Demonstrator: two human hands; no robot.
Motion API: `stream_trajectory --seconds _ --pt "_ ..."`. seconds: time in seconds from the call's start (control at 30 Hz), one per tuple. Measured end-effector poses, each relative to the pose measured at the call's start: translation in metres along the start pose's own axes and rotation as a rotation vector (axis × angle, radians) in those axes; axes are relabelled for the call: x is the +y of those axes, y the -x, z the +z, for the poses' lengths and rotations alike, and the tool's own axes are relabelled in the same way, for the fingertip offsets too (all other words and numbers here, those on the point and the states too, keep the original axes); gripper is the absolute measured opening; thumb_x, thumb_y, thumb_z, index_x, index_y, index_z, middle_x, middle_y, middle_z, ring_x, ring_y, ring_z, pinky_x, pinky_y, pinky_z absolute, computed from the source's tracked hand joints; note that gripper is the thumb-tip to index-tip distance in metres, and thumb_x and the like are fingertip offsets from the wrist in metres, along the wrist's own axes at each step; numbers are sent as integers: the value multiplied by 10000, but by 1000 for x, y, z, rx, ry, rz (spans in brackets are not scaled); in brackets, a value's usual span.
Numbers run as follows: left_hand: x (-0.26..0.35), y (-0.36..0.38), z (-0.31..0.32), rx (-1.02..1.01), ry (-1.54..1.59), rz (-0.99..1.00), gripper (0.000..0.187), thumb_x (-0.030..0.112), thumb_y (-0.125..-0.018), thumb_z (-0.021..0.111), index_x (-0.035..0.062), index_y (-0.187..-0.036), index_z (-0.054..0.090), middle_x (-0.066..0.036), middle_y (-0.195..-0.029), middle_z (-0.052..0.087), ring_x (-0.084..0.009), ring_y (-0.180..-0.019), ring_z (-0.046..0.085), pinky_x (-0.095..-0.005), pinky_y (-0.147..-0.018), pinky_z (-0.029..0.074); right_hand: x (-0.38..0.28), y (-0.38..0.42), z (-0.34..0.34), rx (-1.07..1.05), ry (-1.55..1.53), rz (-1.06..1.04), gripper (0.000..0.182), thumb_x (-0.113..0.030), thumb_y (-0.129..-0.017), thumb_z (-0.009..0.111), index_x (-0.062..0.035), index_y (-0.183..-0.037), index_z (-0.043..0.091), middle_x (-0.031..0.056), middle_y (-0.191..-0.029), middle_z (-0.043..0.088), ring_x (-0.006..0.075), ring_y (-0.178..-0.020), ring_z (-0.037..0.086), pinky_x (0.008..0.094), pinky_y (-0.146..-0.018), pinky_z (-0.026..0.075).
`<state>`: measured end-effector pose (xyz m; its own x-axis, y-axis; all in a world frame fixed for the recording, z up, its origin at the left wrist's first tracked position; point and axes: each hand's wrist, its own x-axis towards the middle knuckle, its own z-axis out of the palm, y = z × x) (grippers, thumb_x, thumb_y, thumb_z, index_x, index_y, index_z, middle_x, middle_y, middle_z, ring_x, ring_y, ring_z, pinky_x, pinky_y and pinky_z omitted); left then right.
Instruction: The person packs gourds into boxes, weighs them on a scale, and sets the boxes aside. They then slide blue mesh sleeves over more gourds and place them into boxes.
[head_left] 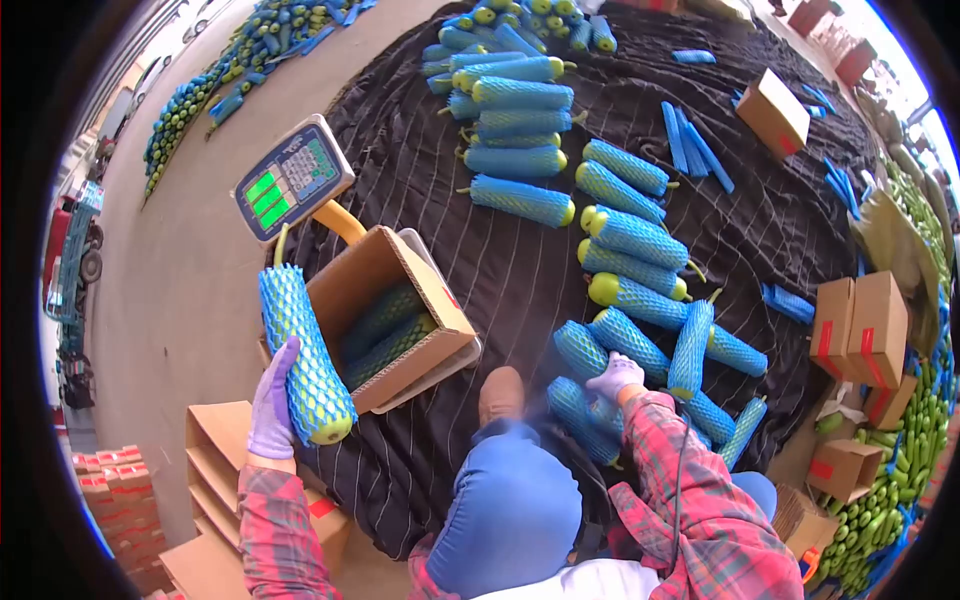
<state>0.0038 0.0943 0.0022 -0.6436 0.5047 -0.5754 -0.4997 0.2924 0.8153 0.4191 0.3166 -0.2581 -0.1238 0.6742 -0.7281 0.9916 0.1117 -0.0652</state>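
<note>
My left hand, in a pale purple glove, is wrapped round a long green gourd in blue foam netting, held upright left of an open cardboard box. Inside the box lie netted gourds; it rests on a scale whose display shows green panels. My right hand, gloved too, reaches into a cluster of netted gourds on the dark cloth and touches them. Its fingers are bent over a netted gourd, partly hidden beneath the hand.
Rows of netted gourds lie on the black cloth. Loose blue nets are near a carton. Cartons stand at right and flattened ones at lower left. My shoe is on the cloth.
</note>
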Motion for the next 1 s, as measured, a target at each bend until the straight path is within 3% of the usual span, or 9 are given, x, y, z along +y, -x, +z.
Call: stream_trajectory --seconds 0.13,0.27,0.37,0.47,0.53,0.63,0.83,0.9,1.0 --pt "-6 -11 -20 -69 44 9 602 396 -854 761 5 -1276 585 -79 -1141 654 -189 -1011 635 -352 -932 504 21 1 -10 -26 -133 -108 926 -522 -590 776 11 -1305 528 220 -1282 609 332 -1202 591 386 -1045 445" --pt "-9 -2 -26 -191 197 64 572 399 -884 730 55 -1312 571 -54 -1169 639 -183 -1056 618 -353 -942 488 39 11 -11 346 -285 -257 865 -511 -590 811 1 -1240 559 201 -1200 647 345 -1121 626 397 -990 479" --pt "-12 4 -48 -14 58 119 584 404 -900 712 109 -1369 527 -41 -1213 607 -190 -1105 588 -360 -956 467 42 13 -33 364 -787 -276 815 -448 -592 835 -1 -1216 562 165 -1115 676 288 -1027 660 381 -929 507" --pt "-18 15 -62 -4 5 242 620 428 -921 678 123 -1418 468 -44 -1266 568 -224 -1155 551 -388 -970 452 25 15 -79 412 -1152 -462 616 -260 -701 816 -5 -1198 556 111 -1042 670 200 -925 645 355 -827 527" --pt "-17 27 -67 -32 -3 287 611 415 -933 667 110 -1419 454 -50 -1297 541 -241 -1184 531 -404 -972 450 -8 49 -130 197 -1418 -648 513 -233 -801 750 -9 -1216 548 107 -1025 664 209 -900 658 371 -817 545" --pt "-19 36 -59 -64 7 278 548 386 -944 661 98 -1378 487 -54 -1226 586 -209 -1127 576 -369 -945 472 -72 105 -200 -246 -1390 -908 637 -396 -862 692 -20 -1337 494 110 -1122 636 229 -933 677 382 -825 571" --pt "-25 27 -54 -184 73 271 362 367 -952 648 135 -1221 582 -16 -1113 636 -150 -1026 628 -311 -886 504 -237 209 -214 -194 -1082 -925 435 -365 -861 665 -3 -1102 645 67 -910 675 171 -762 660 324 -693 538" --pt "-27 23 -53 -145 89 320 433 363 -943 664 97 -1264 549 -27 -1103 640 -134 -983 634 -298 -849 510 -275 195 -191 -251 -955 -830 479 -390 -825 665 25 -1064 672 108 -940 699 194 -824 684 339 -717 544" --pt "-36 8 -59 -127 78 354 622 357 -923 696 14 -1383 457 -67 -1144 629 -147 -1019 632 -313 -876 506 -312 181 -154 -18 -803 -754 674 -462 -774 688 82 -1168 632 194 -1043 701 270 -959 699 376 -838 545"
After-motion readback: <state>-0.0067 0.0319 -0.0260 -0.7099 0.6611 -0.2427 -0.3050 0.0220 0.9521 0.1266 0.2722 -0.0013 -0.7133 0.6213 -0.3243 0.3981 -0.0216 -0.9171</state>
